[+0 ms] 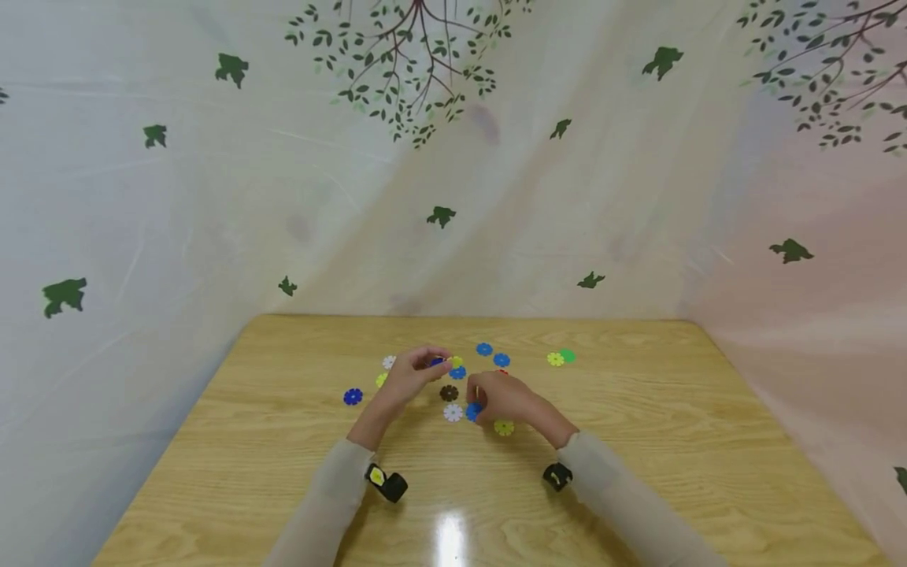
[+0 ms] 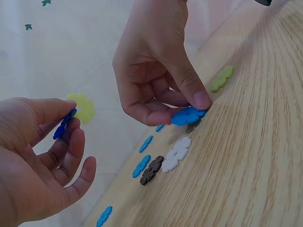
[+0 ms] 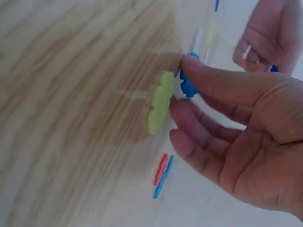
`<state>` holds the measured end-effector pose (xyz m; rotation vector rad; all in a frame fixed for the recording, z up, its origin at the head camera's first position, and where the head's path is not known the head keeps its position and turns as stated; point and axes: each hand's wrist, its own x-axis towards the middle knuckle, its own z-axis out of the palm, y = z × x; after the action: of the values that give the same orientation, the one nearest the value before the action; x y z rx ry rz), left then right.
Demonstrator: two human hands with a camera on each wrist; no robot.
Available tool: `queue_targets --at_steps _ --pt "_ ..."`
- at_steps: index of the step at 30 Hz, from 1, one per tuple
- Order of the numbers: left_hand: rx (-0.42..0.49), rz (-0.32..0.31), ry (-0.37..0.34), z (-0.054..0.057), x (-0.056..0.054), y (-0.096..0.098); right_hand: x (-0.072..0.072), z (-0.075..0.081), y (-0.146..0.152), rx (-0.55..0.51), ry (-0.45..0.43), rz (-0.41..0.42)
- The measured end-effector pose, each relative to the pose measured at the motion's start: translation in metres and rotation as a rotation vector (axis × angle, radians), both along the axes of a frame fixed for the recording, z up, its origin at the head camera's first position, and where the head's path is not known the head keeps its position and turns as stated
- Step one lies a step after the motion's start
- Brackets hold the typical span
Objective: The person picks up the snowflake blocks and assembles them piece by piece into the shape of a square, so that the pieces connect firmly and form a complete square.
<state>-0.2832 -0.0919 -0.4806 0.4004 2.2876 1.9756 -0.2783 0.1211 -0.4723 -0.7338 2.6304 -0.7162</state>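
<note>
My left hand (image 1: 409,379) is raised over the table and pinches a dark blue flower-shaped plastic disc (image 2: 61,128). A yellow flower disc (image 2: 85,109) stands crosswise against the blue one; the two look joined at their edges. Lower and to the right, my right hand (image 1: 505,396) holds a lighter blue flower disc (image 2: 188,116) between thumb and fingers. Close to that hand lie a yellow flower disc (image 3: 161,104), a white one (image 1: 453,413) and a brown one (image 1: 449,393). The hand hides part of a red disc (image 1: 503,372) behind it.
Several loose blue discs, such as one (image 1: 484,349), lie farther back on the wooden table (image 1: 283,472). Left of my hands are a dark blue disc (image 1: 353,396) and a white one (image 1: 389,362). A yellow disc (image 1: 555,359) touches a green one (image 1: 568,356) at the back right.
</note>
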Motion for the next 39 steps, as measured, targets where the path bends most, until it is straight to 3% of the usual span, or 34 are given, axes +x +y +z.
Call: queue_targets --at_steps 6,12,17,25,39 --pt "0.005 0.026 0.003 -0.001 -0.002 0.0 -0.011 0.005 0.015 -0.257 -0.031 0.033" --pt "0.022 0.031 0.026 -0.003 -0.004 0.001 -0.016 0.012 0.021 -0.626 -0.095 -0.166" --pt "0.011 0.019 0.034 -0.002 -0.001 0.001 -0.016 0.011 0.02 -0.797 -0.137 -0.314" --pt "0.027 0.067 0.024 -0.002 0.001 0.001 -0.013 0.007 0.011 -0.936 -0.201 -0.335" --pt "0.105 0.113 0.016 -0.009 0.001 0.007 -0.011 0.007 0.008 -0.966 -0.212 -0.414"
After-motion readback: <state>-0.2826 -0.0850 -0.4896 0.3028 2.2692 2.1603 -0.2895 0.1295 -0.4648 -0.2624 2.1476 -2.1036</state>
